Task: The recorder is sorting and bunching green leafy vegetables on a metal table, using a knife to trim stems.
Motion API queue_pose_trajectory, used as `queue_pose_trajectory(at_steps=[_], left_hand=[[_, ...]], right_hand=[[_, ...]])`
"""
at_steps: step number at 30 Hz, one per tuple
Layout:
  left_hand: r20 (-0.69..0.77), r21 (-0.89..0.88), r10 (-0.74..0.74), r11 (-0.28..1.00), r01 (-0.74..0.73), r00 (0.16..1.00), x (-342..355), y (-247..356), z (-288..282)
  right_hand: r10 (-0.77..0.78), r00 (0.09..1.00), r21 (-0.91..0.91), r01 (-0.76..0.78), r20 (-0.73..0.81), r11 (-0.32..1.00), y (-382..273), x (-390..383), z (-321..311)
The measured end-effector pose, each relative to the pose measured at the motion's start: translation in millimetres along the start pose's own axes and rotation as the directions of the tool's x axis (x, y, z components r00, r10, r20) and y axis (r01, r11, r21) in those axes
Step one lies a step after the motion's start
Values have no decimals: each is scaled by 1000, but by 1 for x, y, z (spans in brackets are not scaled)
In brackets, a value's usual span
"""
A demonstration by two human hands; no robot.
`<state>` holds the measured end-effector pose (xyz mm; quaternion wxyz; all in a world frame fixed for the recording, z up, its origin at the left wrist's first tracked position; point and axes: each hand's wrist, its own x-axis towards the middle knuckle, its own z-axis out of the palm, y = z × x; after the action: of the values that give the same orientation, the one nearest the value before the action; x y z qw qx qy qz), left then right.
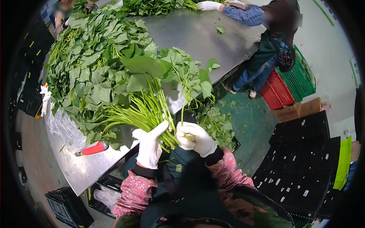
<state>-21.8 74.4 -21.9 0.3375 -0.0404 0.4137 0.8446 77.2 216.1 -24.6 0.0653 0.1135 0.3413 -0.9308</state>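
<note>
My white-gloved left hand (151,144) grips a bundle of long green stems (138,116) with heart-shaped leaves at their upper ends. Beside it, my gloved right hand (194,138) pinches a single upright stem (183,114), whose lower part disappears into my curled fingers; smaller leaves surround its upper part. A large heap of leafy greens (85,64) covers the left part of the metal table (197,38), directly behind both hands. At the table's near left lie crumpled clear plastic (64,123) and a red-handled tool (95,148), partly under the leaves.
A co-worker (266,49) in an apron works at the far right of the table; another person (59,17) is at the far left. Red (275,89) and green crates (304,76) and black crate stacks (292,163) stand right. Loose greens (218,127) lie low beside me. A black crate (68,209) sits lower left.
</note>
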Motion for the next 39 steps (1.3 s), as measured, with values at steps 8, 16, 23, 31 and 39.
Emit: queue_pose_trajectory(at_steps=[8,16,23,31,39], left_hand=[[-87,72,209,976,-203,974,-8,-15,-1],[42,285,127,949,-133,991,-8,-6,4],[86,391,104,911,-129,991,-7,-40,-5],[-164,-3,98,995,-99,982,6,-35,10],[-69,119,119,987,-110,990,2,-38,24]], right_hand=[[-242,916,-88,225,-319,970,33,10,-30],[-236,913,-226,165,-334,960,7,-29,-19],[-399,856,-535,180,-327,825,8,-10,1],[-594,785,69,612,-178,788,24,-54,-58],[-311,734,-483,-26,-603,875,37,-88,-78]])
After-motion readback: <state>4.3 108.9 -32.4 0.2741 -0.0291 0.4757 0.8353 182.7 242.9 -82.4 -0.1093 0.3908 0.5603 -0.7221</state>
